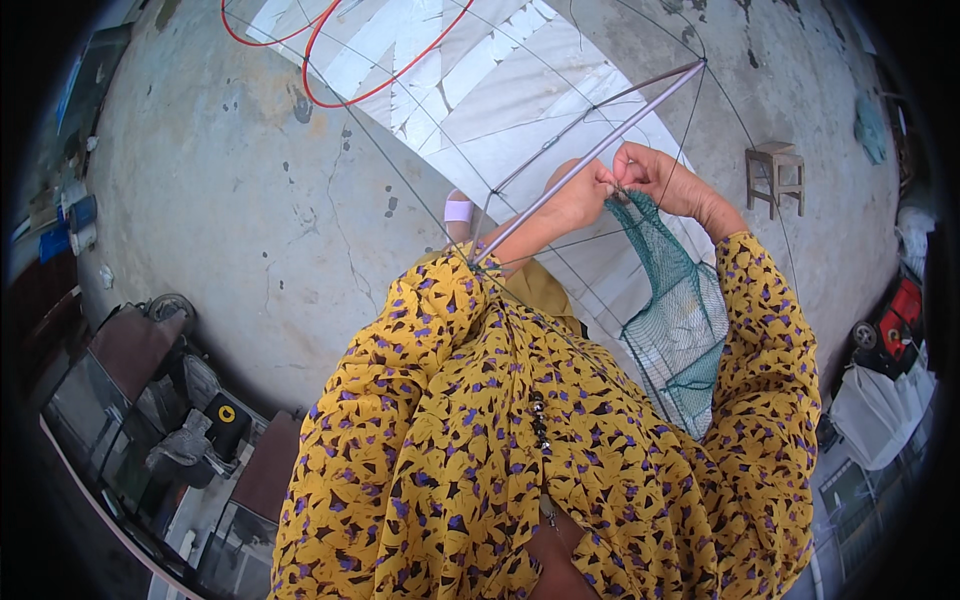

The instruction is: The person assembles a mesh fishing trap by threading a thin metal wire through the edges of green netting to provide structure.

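Observation:
My left hand [583,196] and my right hand [660,180] meet in front of me, fingers pinched together. Between the fingertips is the gathered upper end of a green mesh net [685,305]; the exact spot they pinch is too small to make out. The net hangs down as a tapering bag beside my right forearm, with its lower part against my patterned sleeve. A pale straight rod [600,150] slants over my left wrist. It joins a darker jointed rod [560,135] at the upper right, and thin dark cords stretch out from their ends.
Red hoops [385,92] stand out at the upper left, over a white sheet [520,60] on the concrete floor. A small wooden stool [775,175] is at the right. A dark-seated vehicle [130,350] lies lower left; a red toy car [900,315] and white bag [880,410] are far right.

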`<state>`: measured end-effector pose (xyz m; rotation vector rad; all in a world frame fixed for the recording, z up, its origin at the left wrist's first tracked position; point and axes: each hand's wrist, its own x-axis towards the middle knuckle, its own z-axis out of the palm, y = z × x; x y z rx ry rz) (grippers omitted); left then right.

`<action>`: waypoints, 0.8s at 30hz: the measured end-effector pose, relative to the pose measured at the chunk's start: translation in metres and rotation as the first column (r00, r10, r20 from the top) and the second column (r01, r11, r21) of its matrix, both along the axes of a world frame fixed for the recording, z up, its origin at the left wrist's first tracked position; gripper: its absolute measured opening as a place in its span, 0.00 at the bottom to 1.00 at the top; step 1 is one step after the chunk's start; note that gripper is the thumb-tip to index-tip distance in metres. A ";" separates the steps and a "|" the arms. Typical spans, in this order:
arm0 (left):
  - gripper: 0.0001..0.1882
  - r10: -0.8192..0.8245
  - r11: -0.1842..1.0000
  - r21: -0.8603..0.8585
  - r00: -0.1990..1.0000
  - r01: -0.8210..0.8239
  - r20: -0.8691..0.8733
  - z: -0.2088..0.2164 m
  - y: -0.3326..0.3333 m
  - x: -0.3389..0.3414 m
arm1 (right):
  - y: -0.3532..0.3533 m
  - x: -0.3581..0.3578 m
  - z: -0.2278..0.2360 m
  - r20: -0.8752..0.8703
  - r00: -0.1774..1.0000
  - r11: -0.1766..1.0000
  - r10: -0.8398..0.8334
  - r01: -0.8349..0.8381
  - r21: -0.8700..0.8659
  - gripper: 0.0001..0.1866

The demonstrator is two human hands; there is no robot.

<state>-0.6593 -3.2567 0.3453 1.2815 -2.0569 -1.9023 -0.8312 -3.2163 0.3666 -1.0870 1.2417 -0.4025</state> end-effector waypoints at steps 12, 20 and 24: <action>0.05 0.058 0.996 -0.064 0.997 -0.061 -0.051 -0.008 0.008 -0.001 | 0.004 0.003 0.012 -0.237 0.971 0.997 -0.024 0.005 -0.080 0.06; 0.05 0.069 0.997 0.033 0.993 -0.066 -0.094 0.000 0.008 0.001 | -0.008 0.002 0.021 -0.096 0.994 0.965 -0.043 0.066 0.253 0.11; 0.06 0.073 0.997 0.015 0.986 -0.072 -0.153 0.003 0.008 0.004 | -0.003 -0.003 0.004 -0.022 0.998 0.974 -0.056 0.060 0.218 0.09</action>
